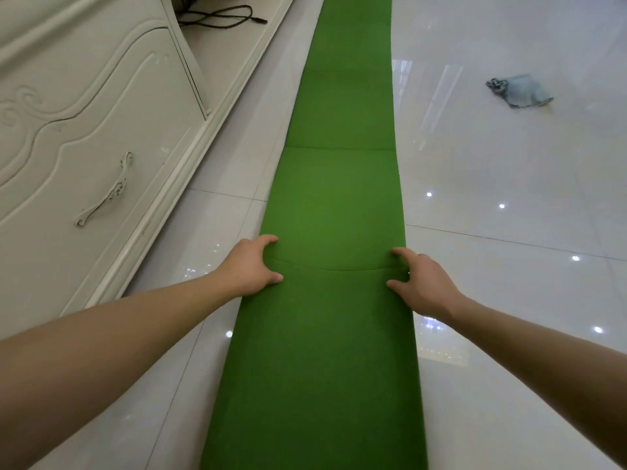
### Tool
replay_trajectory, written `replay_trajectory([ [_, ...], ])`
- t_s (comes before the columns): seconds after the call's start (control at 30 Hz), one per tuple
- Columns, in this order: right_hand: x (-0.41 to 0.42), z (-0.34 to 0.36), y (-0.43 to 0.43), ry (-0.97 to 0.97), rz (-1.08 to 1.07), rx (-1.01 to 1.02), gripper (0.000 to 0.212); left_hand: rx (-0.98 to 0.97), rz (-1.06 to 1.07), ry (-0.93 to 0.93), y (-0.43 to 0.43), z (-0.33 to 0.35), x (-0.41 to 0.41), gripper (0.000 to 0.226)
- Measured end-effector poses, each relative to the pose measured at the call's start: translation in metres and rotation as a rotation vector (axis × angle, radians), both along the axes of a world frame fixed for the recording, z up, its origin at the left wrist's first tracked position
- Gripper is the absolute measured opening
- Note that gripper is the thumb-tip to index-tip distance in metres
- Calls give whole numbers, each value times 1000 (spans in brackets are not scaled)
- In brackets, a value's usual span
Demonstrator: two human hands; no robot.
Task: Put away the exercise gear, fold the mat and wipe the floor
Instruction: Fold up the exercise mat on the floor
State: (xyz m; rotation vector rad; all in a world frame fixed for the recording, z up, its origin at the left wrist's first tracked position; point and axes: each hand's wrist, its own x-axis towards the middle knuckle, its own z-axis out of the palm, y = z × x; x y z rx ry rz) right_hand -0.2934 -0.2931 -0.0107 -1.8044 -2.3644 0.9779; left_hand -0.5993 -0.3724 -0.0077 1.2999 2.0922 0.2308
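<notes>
1. Now the green mat (325, 351) lies flat on the floor (509, 300), a long narrow strip running from the bottom centre of the frame up to the top centre.
2. The left hand (252, 266) is at the mat's left edge, just below the middle of the frame. Its forefinger and thumb curl onto the green top and grip the edge.
3. The right hand (420, 279) is at the mat's right edge, about level with the other. Its forefinger and thumb hook over the top and hold that edge too.
4. Whether the other fingers of either hand reach under the mat I cannot tell.
5. A crease (336, 269) runs across the mat between the two hands, slightly bowed.
6. Both forearms are bare and come in from the lower corners of the frame.
7. A crumpled pale blue-grey cloth (520, 91) lies on the floor in the upper right, well apart from the mat.
8. A cream cabinet (84, 113) with a carved door and a curled handle (105, 195) fills the left side. Its base runs beside the mat's left edge, with a strip of floor between them.
9. A black cable (220, 18) lies looped on a low shelf of the cabinet at the upper left.
10. The floor is glossy white tile, with small bright spots of light reflected to the right of the mat.
</notes>
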Motion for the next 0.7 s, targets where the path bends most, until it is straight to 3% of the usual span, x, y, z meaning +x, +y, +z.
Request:
replay_trajectory([
  [0.33,56,26,10,17,-55,13,62,36,-39,-103,4,15,42,77],
  [0.7,89,42,11,244,-117,-53,53,72,25,-329,-1,27,47,65],
])
